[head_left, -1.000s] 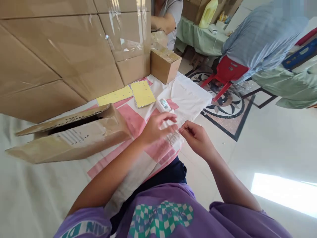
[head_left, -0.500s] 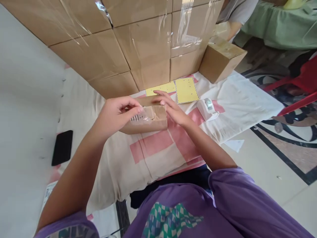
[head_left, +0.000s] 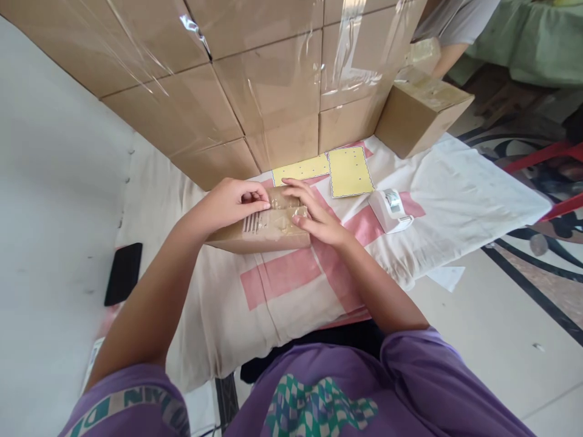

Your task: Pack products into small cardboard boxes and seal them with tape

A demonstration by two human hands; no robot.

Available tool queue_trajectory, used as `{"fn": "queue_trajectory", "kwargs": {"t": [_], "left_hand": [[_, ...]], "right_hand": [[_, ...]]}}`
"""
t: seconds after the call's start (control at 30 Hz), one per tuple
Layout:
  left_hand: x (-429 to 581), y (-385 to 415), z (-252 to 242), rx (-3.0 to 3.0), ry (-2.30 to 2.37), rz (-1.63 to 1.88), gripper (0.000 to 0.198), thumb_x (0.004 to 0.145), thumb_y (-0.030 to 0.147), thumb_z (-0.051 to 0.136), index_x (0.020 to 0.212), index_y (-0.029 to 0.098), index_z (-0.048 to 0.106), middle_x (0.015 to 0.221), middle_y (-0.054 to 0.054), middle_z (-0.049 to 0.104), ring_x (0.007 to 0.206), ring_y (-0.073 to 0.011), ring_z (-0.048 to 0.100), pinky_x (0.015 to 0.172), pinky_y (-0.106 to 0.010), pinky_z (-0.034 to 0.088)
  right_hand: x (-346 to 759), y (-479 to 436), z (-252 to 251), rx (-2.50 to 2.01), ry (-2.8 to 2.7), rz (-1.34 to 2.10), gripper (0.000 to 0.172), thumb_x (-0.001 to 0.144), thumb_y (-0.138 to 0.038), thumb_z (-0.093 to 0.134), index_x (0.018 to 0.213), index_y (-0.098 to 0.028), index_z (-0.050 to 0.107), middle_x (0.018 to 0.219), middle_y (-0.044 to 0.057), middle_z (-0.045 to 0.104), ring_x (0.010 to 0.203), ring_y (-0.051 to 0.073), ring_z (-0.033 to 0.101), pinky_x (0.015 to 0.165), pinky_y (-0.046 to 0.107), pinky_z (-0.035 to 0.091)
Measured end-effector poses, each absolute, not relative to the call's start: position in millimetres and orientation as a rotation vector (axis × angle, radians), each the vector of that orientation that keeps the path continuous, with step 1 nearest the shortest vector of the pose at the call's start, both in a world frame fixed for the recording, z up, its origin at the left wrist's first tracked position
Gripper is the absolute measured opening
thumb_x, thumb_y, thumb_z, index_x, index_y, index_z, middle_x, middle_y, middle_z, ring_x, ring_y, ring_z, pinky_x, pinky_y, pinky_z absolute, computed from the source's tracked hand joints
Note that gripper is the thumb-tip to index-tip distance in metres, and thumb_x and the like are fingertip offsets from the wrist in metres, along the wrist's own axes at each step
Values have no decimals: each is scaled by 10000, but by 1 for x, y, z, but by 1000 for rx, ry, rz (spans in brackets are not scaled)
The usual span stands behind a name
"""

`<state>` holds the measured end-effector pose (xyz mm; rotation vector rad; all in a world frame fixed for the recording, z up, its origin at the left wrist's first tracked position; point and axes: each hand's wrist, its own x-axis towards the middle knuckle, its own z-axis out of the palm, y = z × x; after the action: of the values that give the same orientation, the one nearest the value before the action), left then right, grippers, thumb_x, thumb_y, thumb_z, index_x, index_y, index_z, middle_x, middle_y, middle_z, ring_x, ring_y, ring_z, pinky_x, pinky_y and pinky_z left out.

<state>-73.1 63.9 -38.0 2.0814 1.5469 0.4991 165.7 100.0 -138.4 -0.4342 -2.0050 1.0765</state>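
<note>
A small brown cardboard box [head_left: 262,233] wrapped in clear tape lies on the cloth-covered table [head_left: 282,285] in front of me. My left hand [head_left: 232,203] rests on its top left, fingers curled and pressed down on the taped top. Beside it, my right hand [head_left: 314,212] lies over the box's right end, fingers stretched flat against the tape. A white label printer [head_left: 389,209] stands just right of my right hand. Two yellow sticker sheets [head_left: 348,171] lie behind the box.
A wall of large taped cartons [head_left: 255,79] rises behind the table. A smaller carton [head_left: 421,118] sits at the back right, with another person's arm [head_left: 449,54] beyond it. A black phone [head_left: 122,273] lies at the left. Red chair legs [head_left: 546,158] stand at right.
The view swung left from the table's right edge. Both hands moved from the label printer to the small box, and now press flat on its taped top.
</note>
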Motion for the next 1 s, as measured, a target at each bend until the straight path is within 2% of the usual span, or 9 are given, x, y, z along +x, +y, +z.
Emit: {"fn": "queue_trajectory", "kwargs": {"t": [0.07, 0.2, 0.37, 0.5, 0.57, 0.63, 0.77, 0.9, 1.0], "left_hand": [[-71, 62, -41, 2147, 1590, 507, 169, 906, 409, 683, 841, 278, 769, 761, 9, 725, 652, -162, 620, 613, -280, 424], [-70, 62, -45, 2237, 1725, 478, 150, 876, 439, 733, 884, 290, 749, 665, 28, 646, 573, -163, 560, 586, -291, 371], [-77, 61, -44, 2186, 1918, 639, 560, 701, 515, 906, 1139, 285, 643, 642, 63, 572, 564, -176, 540, 626, -305, 403], [-76, 39, -39, 2293, 1775, 761, 246, 863, 509, 786, 934, 286, 712, 831, 4, 700, 761, -205, 626, 745, -347, 463], [-75, 21, -45, 2455, 1622, 775, 217, 911, 522, 748, 919, 306, 766, 1016, -19, 774, 930, -246, 669, 873, -402, 476], [-76, 3, -57, 2594, 1540, 732, 232, 928, 529, 747, 1055, 341, 794, 1170, -20, 796, 1077, -292, 681, 957, -451, 448], [-77, -23, -80, 2805, 1574, 615, 400, 959, 444, 751, 1350, 376, 696, 1333, -21, 763, 1238, -333, 681, 958, -472, 410], [-70, -36, -77, 3110, 1413, 811, 392, 947, 132, 696, 1239, 393, 712, 1206, 60, 809, 1116, -245, 760, 899, -442, 403], [-77, -42, -72, 3284, 1219, 1310, 326, 792, 128, 750, 985, 391, 744, 995, 98, 833, 872, -233, 777, 760, -428, 417]], "right_hand": [[165, 100, -139, -441, -1997, 1100, 689, 978, -693, 522, 1542, -311, 417, 1741, 98, 291, 1645, 310, 187, 1333, 589, 200], [167, 100, -142, -483, -1979, 1148, 908, 942, -738, 539, 1666, -294, 218, 1800, 81, 124, 1678, 306, 49, 1365, 569, 105], [176, 103, -157, -382, -1976, 1284, 1117, 885, -837, 568, 1713, -280, 65, 1812, 101, 47, 1681, 324, 51, 1364, 546, 140], [185, 107, -166, -384, -2022, 1341, 1338, 763, -911, 646, 1721, -284, -46, 1815, 108, -31, 1680, 359, 27, 1353, 573, 153], [189, 107, -166, -422, -2045, 1332, 1389, 749, -891, 687, 1713, -294, -115, 1814, 115, -16, 1678, 363, 59, 1347, 588, 162], [190, 105, -162, -460, -2085, 1304, 1434, 731, -859, 738, 1703, -303, -158, 1811, 123, 23, 1674, 373, 80, 1339, 607, 176], [185, 96, -153, -595, -2199, 1199, 1483, 697, -711, 865, 1711, -281, -129, 1786, 166, 118, 1650, 426, 144, 1295, 636, 277], [189, 78, -148, -687, -2114, 1092, 1425, 718, -615, 873, 1718, -254, -76, 1715, 198, 284, 1549, 419, 375, 1190, 584, 459], [235, 45, -140, -919, -2053, 892, 1395, 694, -664, 853, 1716, -259, -6, 1707, 200, 306, 1539, 442, 389, 1151, 600, 495]]}}
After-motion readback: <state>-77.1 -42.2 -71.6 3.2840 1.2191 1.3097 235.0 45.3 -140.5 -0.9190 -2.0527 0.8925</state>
